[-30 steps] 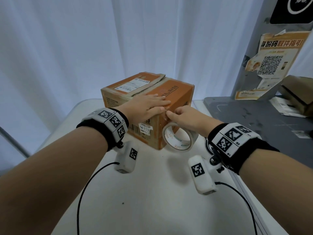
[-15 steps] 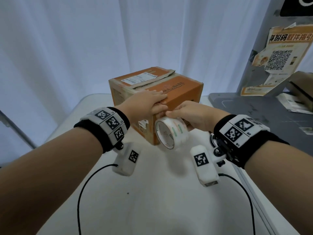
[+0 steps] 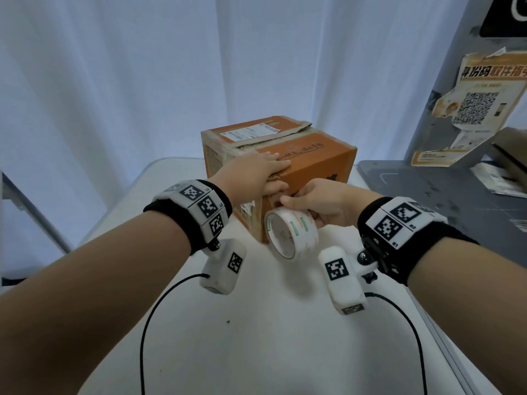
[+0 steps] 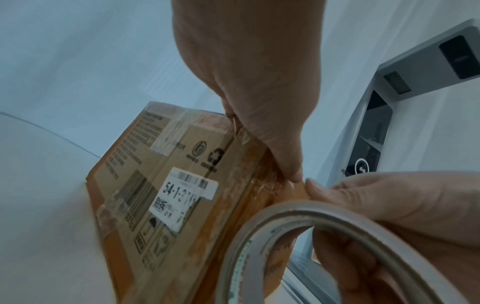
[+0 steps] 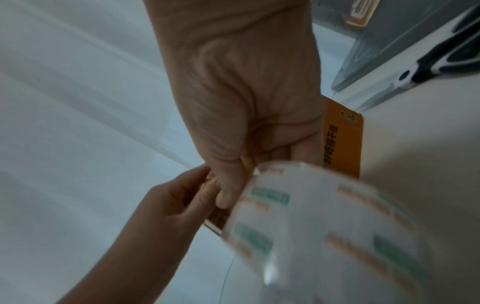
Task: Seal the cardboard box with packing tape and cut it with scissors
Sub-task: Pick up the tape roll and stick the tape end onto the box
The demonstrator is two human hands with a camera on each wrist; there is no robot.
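Note:
An orange cardboard box [image 3: 319, 155] stands on the white table [image 3: 256, 337], its left top flap slightly raised. My left hand [image 3: 256, 172] lies flat on the near top edge, thumb against the front corner [image 4: 285, 160]. My right hand [image 3: 322, 201] grips a roll of clear printed packing tape [image 3: 291, 232] just in front of that corner; its thumb nearly meets the left thumb. The roll [image 4: 285, 236] fills the lower wrist views [image 5: 324, 226]. Scissors [image 5: 441, 59] with black-and-white handles lie on the table to the right, hidden in the head view.
A grey platform [image 3: 427, 201] adjoins the table on the right, with a QR-code poster [image 3: 479, 109] on a grey post and another cardboard box [image 3: 513, 149] behind it. White curtains hang behind. Two black cables [image 3: 159, 303] run across the near table.
My right hand has turned the tape roll edge-on and drawn it a little down and away from the box corner. The left hand has stayed pressed on the box.

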